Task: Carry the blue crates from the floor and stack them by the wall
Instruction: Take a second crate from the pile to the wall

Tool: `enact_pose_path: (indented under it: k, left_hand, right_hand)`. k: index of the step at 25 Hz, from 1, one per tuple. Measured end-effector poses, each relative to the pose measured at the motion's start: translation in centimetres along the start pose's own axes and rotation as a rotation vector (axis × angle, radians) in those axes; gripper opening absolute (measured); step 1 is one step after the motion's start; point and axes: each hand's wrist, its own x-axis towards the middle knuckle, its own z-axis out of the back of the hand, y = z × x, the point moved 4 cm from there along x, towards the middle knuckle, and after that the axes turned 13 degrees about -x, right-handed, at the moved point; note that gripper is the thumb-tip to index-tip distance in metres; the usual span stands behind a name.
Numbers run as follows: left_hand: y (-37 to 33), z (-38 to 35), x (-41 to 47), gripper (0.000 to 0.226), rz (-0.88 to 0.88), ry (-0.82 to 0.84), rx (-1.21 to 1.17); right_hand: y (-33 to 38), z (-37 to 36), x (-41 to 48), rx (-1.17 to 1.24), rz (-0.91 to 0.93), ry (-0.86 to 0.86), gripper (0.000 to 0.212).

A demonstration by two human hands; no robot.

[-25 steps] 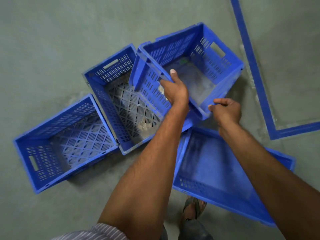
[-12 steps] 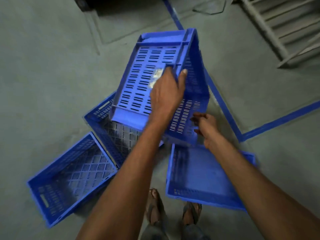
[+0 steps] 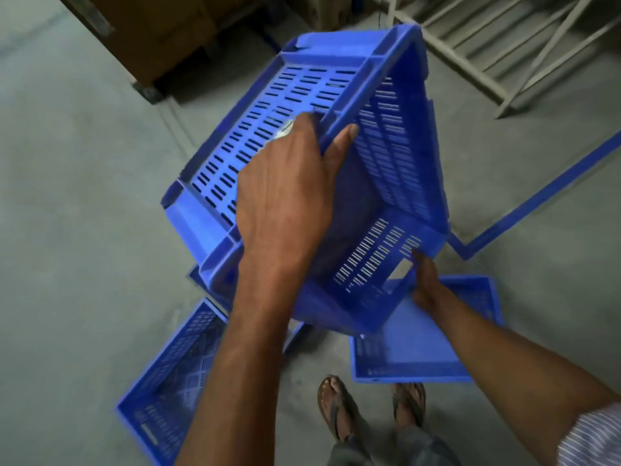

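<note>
A blue slotted crate is held up off the floor in the middle of the view, tilted on its side. My left hand grips its upper rim, thumb inside and fingers over the outer wall. My right hand holds the near end wall by the handle cut-out. Below lie more blue crates: one on the floor at lower left, one at lower right partly under my right arm, and a sliver of a third hidden behind the lifted crate.
My sandalled feet stand between the floor crates. A blue painted line crosses the grey floor at right. A pale wooden frame lies at top right, and brown cardboard boxes stand at top left.
The crate has come up higher off the other crates and closer to me, tilting further. The view has swung upward, bringing the boxes and the wooden frame into sight.
</note>
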Motion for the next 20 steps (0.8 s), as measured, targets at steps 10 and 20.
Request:
enact_pose_path:
  k: [10, 20]
  left_hand:
    - [7.9, 2.5, 2.8, 0.075, 0.098, -0.006, -0.25]
    - [19.6, -0.8, -0.2, 0.051, 0.699, 0.093, -0.788]
  right_hand:
    - [0.7, 2.4, -4.5, 0.364, -0.052, 0.193, 0.07]
    - [6.4, 8.7, -10.4, 0.044, 0.005, 0.234, 0.066]
